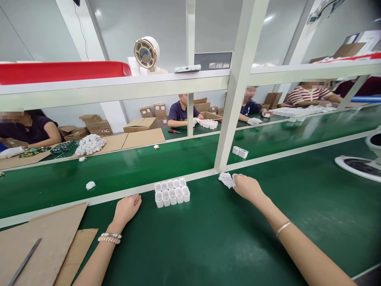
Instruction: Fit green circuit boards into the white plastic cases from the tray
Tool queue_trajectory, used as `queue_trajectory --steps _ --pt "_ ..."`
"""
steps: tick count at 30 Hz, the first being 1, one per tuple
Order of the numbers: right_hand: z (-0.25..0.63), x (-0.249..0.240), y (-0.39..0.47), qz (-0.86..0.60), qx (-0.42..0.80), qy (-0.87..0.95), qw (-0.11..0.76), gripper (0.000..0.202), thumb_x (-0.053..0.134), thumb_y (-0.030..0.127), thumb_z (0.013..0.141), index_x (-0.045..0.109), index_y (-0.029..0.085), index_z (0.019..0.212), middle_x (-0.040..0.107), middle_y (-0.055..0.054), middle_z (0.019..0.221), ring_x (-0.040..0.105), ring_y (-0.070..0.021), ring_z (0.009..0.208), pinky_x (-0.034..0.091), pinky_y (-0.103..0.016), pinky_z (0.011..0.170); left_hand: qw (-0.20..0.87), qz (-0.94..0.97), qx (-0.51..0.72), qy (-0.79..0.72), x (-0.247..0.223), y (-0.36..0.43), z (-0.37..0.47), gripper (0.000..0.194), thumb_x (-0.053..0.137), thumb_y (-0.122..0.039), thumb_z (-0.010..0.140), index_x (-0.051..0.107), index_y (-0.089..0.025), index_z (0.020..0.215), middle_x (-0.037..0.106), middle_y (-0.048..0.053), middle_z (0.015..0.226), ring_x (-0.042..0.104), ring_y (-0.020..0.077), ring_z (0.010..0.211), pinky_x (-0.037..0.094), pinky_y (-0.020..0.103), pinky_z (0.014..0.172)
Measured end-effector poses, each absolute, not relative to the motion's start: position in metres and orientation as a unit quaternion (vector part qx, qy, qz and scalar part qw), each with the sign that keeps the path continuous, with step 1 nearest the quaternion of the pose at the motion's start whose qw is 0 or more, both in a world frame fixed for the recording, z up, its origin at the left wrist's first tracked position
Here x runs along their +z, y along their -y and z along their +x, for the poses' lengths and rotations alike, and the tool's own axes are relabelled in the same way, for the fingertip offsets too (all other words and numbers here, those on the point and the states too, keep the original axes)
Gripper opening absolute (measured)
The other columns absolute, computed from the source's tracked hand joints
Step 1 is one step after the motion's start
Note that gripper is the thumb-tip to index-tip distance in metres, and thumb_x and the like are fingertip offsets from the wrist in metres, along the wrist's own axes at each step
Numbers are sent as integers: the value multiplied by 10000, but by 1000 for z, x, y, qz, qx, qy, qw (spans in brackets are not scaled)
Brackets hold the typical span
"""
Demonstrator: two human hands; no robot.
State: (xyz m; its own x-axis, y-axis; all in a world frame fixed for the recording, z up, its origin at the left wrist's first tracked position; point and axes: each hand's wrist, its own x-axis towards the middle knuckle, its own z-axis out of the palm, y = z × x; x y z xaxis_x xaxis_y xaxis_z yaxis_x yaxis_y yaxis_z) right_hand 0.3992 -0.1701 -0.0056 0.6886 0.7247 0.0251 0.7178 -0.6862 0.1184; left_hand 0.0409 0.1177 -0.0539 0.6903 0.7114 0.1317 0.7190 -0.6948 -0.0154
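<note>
My right hand point(247, 186) pinches a crumpled piece of white cloth point(226, 180) close to the foot of the pale upright post. The cloth lies on the green work surface point(202, 242). On the left, my left hand point(127, 207) rests on the same surface in a closed fist, and nothing shows in its fingers. Between the two hands stands a block of several small white open-topped boxes point(172, 195), set in two rows. Neither hand touches these boxes. They are nearer to my left hand.
A pale post point(235, 87) rises in front. Beyond the rail runs a green conveyor belt point(133, 163) carrying white boxes point(240, 151) and small white parts point(91, 185). Cardboard sheets point(38, 246) with a metal strip point(25, 262) lie at left. Co-workers sit across the belt.
</note>
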Motion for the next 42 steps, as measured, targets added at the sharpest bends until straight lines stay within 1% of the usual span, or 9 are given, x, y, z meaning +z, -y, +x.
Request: queue_trajectory --steps 5,8,17,24,30,37,42 --pt "403 -2 173 928 44 -367 48 233 399 55 824 599 124 922 657 -149 939 664 -260 849 381 -275 614 29 -918 -60 390 -54 -117 41 366 313 -324 964 434 -183 648 578 36 624 533 161 565 223 256 532" --pt "403 -3 172 927 36 -370 46 234 410 47 814 611 129 903 661 -148 943 658 -261 864 375 -272 608 28 -918 -60 390 -54 -117 41 367 312 -323 962 438 -182 647 574 35 622 527 159 560 224 260 532" --pt "404 -3 173 927 24 -374 32 252 426 57 823 623 148 952 667 -138 963 650 -255 871 353 -266 596 30 -919 -63 389 -55 -119 41 363 315 -319 962 437 -184 648 587 39 634 536 163 568 228 261 533" --pt "405 -5 173 926 19 -375 27 248 432 59 817 619 154 949 675 -130 957 647 -249 851 341 -264 588 31 -918 -63 390 -55 -119 42 365 322 -317 961 444 -183 645 588 42 633 532 161 563 221 264 530" --pt "407 -12 168 925 18 -378 23 234 426 86 819 590 134 978 669 -147 981 645 -268 871 348 -282 594 30 -917 -63 392 -55 -118 41 362 323 -318 962 446 -184 649 585 39 628 537 167 567 215 264 530" --pt "408 -18 163 924 19 -382 16 183 438 153 853 563 138 986 661 -137 986 652 -245 843 349 -275 596 33 -918 -62 390 -55 -118 41 365 320 -319 962 456 -183 652 584 37 630 537 164 571 220 262 533" --pt "407 -19 161 920 27 -390 7 175 426 156 852 555 135 968 662 -134 976 654 -244 837 333 -273 593 35 -918 -64 391 -55 -118 41 360 320 -317 963 448 -187 653 583 36 632 552 177 597 216 264 538"
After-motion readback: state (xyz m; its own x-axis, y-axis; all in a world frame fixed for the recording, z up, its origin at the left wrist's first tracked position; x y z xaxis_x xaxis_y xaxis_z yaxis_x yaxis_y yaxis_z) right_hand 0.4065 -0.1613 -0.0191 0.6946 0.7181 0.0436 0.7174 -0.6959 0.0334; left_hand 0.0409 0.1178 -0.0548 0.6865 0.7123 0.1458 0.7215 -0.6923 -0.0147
